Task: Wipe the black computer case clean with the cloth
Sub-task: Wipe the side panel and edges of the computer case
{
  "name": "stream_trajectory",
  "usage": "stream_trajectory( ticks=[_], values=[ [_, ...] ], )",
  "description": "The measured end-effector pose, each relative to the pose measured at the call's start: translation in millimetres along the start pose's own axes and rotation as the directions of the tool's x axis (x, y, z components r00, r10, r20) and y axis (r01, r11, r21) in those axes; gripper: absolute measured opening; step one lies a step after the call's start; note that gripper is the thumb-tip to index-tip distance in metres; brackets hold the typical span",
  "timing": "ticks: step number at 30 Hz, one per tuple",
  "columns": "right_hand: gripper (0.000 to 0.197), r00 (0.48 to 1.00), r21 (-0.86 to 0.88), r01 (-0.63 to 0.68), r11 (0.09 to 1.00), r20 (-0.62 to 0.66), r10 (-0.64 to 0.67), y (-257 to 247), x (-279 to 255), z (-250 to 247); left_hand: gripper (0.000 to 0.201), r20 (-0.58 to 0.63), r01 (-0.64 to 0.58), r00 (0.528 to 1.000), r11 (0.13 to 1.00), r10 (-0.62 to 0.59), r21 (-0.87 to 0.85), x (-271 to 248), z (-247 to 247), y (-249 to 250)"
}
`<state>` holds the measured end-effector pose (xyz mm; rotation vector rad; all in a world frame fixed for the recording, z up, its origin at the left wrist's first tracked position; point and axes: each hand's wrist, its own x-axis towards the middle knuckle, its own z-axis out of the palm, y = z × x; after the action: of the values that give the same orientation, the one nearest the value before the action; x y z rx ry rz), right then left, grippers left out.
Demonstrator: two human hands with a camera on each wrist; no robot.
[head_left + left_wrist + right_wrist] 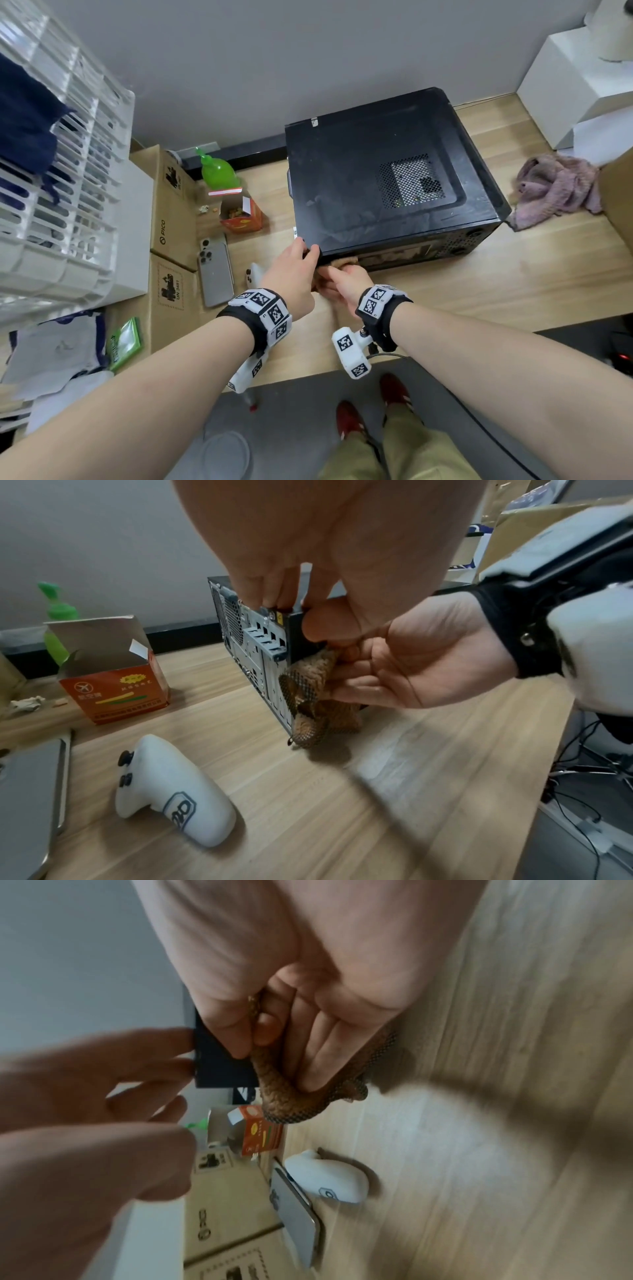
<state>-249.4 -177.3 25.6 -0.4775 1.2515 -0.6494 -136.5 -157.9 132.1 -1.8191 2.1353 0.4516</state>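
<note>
Your left hand (291, 274) reaches forward with the forearm low over the desk (479, 301), wrist band up. Its fingers curl over the near left corner of the black computer case (387, 178), fingertips (270, 599) on the top edge by the metal rear panel and the thumb pressed against the near side, so the hand grips that corner.

Your right hand (346, 284) sits just right of it and touching it, low against the case's near face, palm turned towards the left. Its fingers (322, 1053) and thumb are closed together, pinching the brown cloth (315, 696), which hangs bunched below the hand at the case's lower near corner, its end resting on the desk.

The case lies on its side in the middle of the desk, vent grille up. Left of it stand an orange box (241, 214) and a green bottle (219, 173); a white controller (171, 796) lies near your left wrist. A pink rag (558, 188) lies to the right.
</note>
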Motion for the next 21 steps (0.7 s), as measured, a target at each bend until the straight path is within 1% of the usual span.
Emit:
stream_trajectory(
  ticks=[1,3,6,8,11,13,14,16,17,19,20,21],
  values=[
    [0.014,1.000,-0.044,0.025,0.999,-0.001,-0.025,-3,2,-4,0.066,0.001,0.005,1.000,1.000,-0.005,0.001,0,0,1],
    [0.018,0.998,-0.140,0.055,0.989,0.004,-0.055,-14,2,-14,0.061,0.005,0.007,1.000,1.000,-0.007,-0.010,1,-2,4],
    [0.024,0.995,-0.318,0.093,0.943,-0.012,-0.103,-32,2,-43,0.057,0.012,-0.013,1.000,1.000,0.013,0.004,3,-6,3],
    [0.033,0.989,-0.421,0.100,0.901,-0.058,-0.136,-38,6,-69,0.054,0.007,-0.024,1.000,1.000,0.024,0.013,4,-11,1],
    [0.047,0.972,-0.571,0.105,0.815,-0.113,-0.204,-36,28,-127,0.050,-0.003,-0.027,1.000,0.999,0.028,0.036,3,-14,2],
    [0.050,0.950,-0.679,0.064,0.732,-0.182,-0.252,-48,17,-147,0.050,-0.008,-0.032,0.999,0.999,0.032,0.043,3,-11,1],
    [0.047,0.943,-0.732,0.041,0.680,-0.196,-0.268,-56,7,-152,0.050,-0.010,-0.041,0.999,0.999,0.042,0.035,3,-9,0],
    [0.042,0.940,-0.838,0.009,0.546,-0.180,-0.291,-65,-8,-154,0.050,-0.015,-0.063,0.998,0.998,0.063,0.007,7,-4,-5],
    [0.043,0.944,-0.883,0.002,0.469,-0.153,-0.292,-66,-12,-151,0.051,-0.013,-0.067,0.998,0.998,0.067,-0.005,9,-2,-7],
    [0.045,0.964,-0.953,0.006,0.304,-0.075,-0.253,-67,-20,-132,0.052,-0.010,-0.065,0.998,0.998,0.065,-0.015,12,1,-9],
    [0.043,0.975,-0.969,0.034,0.246,-0.022,-0.221,-65,-19,-118,0.053,-0.009,-0.064,0.998,0.998,0.063,-0.016,13,3,-10],
    [0.038,0.979,-0.975,0.089,0.204,0.048,-0.198,-60,-17,-102,0.054,-0.007,-0.060,0.998,0.998,0.060,-0.018,14,4,-10]
  ],
)
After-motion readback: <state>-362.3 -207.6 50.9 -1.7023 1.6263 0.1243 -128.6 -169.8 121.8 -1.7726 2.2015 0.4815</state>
